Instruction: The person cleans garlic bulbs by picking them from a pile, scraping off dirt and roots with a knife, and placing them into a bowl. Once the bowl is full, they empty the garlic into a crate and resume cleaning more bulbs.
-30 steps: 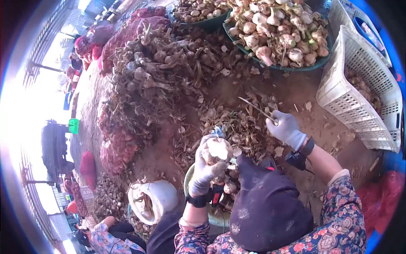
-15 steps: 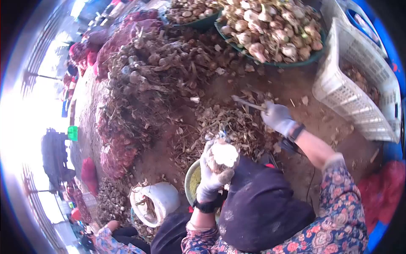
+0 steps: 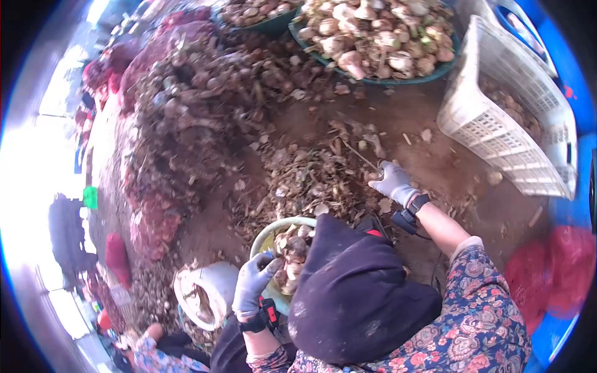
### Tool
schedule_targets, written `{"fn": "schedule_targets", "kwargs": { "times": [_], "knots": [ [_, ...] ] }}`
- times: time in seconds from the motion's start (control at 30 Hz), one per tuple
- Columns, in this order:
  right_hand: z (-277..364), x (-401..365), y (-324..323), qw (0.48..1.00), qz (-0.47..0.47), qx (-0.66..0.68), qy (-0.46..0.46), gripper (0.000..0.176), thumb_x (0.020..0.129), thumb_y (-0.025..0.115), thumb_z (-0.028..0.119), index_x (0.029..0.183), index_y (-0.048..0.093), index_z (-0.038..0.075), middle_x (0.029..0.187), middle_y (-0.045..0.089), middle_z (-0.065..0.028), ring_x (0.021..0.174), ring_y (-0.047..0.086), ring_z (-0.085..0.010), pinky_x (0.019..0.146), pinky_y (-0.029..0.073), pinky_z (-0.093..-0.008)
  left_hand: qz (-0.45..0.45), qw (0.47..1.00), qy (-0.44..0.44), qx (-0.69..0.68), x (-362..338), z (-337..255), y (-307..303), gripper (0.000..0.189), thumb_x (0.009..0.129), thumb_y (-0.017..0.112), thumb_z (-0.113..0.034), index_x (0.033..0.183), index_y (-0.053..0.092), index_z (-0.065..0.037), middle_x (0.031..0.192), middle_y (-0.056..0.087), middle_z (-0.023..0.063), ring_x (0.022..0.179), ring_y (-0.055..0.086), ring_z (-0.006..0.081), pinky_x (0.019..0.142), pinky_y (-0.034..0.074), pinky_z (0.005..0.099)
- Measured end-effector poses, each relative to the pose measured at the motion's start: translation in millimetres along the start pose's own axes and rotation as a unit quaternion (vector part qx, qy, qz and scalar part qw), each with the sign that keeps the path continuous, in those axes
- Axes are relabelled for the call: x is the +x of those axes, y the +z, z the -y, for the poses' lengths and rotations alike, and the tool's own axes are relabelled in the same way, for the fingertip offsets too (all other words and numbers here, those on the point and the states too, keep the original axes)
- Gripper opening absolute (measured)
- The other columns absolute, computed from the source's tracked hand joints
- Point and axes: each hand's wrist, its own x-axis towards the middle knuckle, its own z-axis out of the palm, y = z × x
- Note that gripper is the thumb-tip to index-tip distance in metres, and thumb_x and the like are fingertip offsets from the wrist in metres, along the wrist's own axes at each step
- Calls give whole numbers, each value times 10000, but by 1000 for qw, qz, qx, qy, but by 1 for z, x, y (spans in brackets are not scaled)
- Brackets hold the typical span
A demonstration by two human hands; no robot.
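My left hand (image 3: 254, 285), in a pale glove, is at the left side of a green-rimmed bowl (image 3: 258, 239) holding garlic bulbs (image 3: 293, 255). Its thumb and fingers are apart, with a small blue patch at the fingertips and no bulb visible between them. Farther right, my right hand (image 3: 395, 184), also gloved, grips the near end of a long thin stalk (image 3: 360, 154) above the dirt floor. Beneath and left of the stalk lies a heap of garlic scraps (image 3: 308, 180). A dark hood hides the bowl's right part.
A large pile of stalked garlic (image 3: 193, 118) spreads at upper left. A heaped green basin (image 3: 385, 81) stands at the top, beside a white crate (image 3: 504, 146). A white bucket (image 3: 221, 283) is at lower left, near another person's arm (image 3: 149, 336). Red mesh bags (image 3: 547, 267) lie right.
My left hand has moved down and left, and the whitish bulb it held is gone from it. My right hand has moved slightly down. The bowl of bulbs is now more visible.
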Motion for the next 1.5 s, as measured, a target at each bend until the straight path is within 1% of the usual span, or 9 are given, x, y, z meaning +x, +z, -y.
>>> {"fn": "schedule_targets", "kwargs": {
  "times": [0.27, 0.43, 0.47, 0.73, 0.83, 1.0, 1.17, 1.47, 1.5],
  "knots": [
    [48, 14, 8, 995, -39, 56, -70, 336, 664, 790, 289, 839, 636, 46, 728, 673, -98, 706, 660, -228, 652, 513, -346, -204, 978, 21, -32, -17, -11, 5, 519, 816, 706, -225, 1244, 533, 14, 1070, 651, 101, 944, 613, 138, 841, 488, 291],
    [185, -34, -20, 841, 357, 350, -205, 248, 820, 725, 151, 1016, 635, 29, 870, 679, -18, 746, 612, -79, 645, 484, -242, -78, 958, 74, -266, 11, -59, 21, 757, 795, 750, -176, 1410, 332, -38, 1218, 544, 119, 959, 583, 148, 829, 479, 253],
    [204, -40, -19, 813, 429, 334, -207, 268, 830, 720, 153, 1045, 629, 23, 910, 683, -28, 766, 614, -83, 664, 487, -243, -229, 932, 265, -96, 33, -45, 36, 658, 798, 736, -115, 1363, 408, -39, 1186, 575, 101, 947, 585, 140, 826, 482, 246],
    [170, -3, 5, 878, 262, 384, -116, 262, 864, 684, 253, 944, 617, 13, 740, 634, -32, 575, 575, -86, 521, 481, -246, -589, 786, 84, 169, -60, 75, -122, 388, 759, 732, -280, 1008, 614, -8, 856, 638, 87, 771, 625, 241, 708, 504, 362],
    [136, 14, 4, 909, 216, 352, -54, 361, 893, 629, 346, 961, 607, -7, 673, 633, -82, 486, 580, -138, 460, 457, -246, -553, 722, -243, 338, -77, 108, -158, 652, 690, 788, -331, 1213, 559, -17, 1151, 612, 175, 1061, 564, 344, 927, 435, 420],
    [120, 38, 25, 920, 152, 361, -1, 341, 904, 595, 295, 1001, 601, -31, 658, 620, -68, 514, 578, -117, 455, 455, -236, -469, 874, 105, 75, 93, 55, -117, 517, 813, 712, -234, 1234, 537, 10, 1174, 609, 130, 1042, 579, 216, 913, 450, 328],
    [92, 62, 49, 965, 113, 229, -55, 343, 838, 637, 332, 980, 652, 20, 675, 628, -30, 562, 585, -109, 542, 462, -279, -187, 969, 39, -159, 322, -30, -30, 610, 764, 732, -380, 1201, 566, 12, 1088, 659, 175, 1009, 626, 283, 882, 461, 346],
    [61, 78, 49, 962, 135, 236, 26, 316, 820, 622, 323, 892, 641, 16, 658, 616, -66, 587, 559, -142, 586, 451, -310, -299, 908, 25, -291, 441, -5, 30, 450, 904, 555, -351, 1173, 591, 8, 1200, 614, 144, 998, 601, 262, 909, 437, 311],
    [65, 78, 46, 967, 106, 232, -20, 312, 818, 621, 319, 890, 640, 16, 657, 613, -71, 584, 559, -148, 585, 451, -313, -164, 768, 4, -619, 390, -44, 31, 356, 925, 536, -312, 1096, 601, -7, 1066, 639, 139, 918, 631, 244, 850, 494, 346]
  ]
}}
